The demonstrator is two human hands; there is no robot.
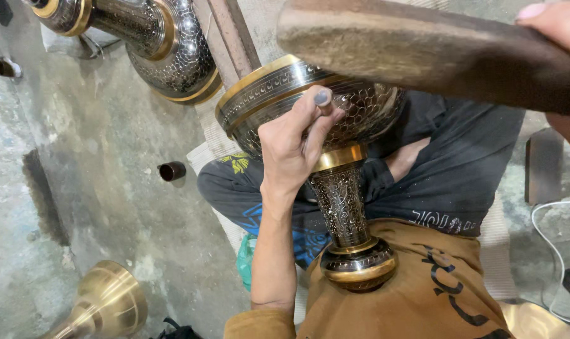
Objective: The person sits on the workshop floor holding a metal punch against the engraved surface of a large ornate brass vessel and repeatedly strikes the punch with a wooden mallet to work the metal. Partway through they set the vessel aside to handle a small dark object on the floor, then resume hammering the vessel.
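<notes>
Engraved vase [335, 125]: dark, near-black ground cut with fine pale scrollwork; bowl shows a crackle-like net of cells, rim band a tighter repeating border. Polished gold bands at rim, neck and foot.

Second vase [166, 44], upper left: same black-and-silver netting, same gold rings.

Plain brass vase [106, 304], lower left: even matt yellow-gold, no pattern.

Wooden mallet [423, 50]: dull brown, face worn grey-tan.

Left hand [291, 147]: thumbnail stained blue-grey.

Right hand [558, 25]: nail pinkish.

Shirt [417, 295]: mustard-brown with black lettering.

Trousers [461, 169]: dark charcoal, with blue and yellow-green print near the knee.

Floor [96, 157]: mottled grey-green concrete with dark stains.

Cable [552, 251]: white.
</notes>
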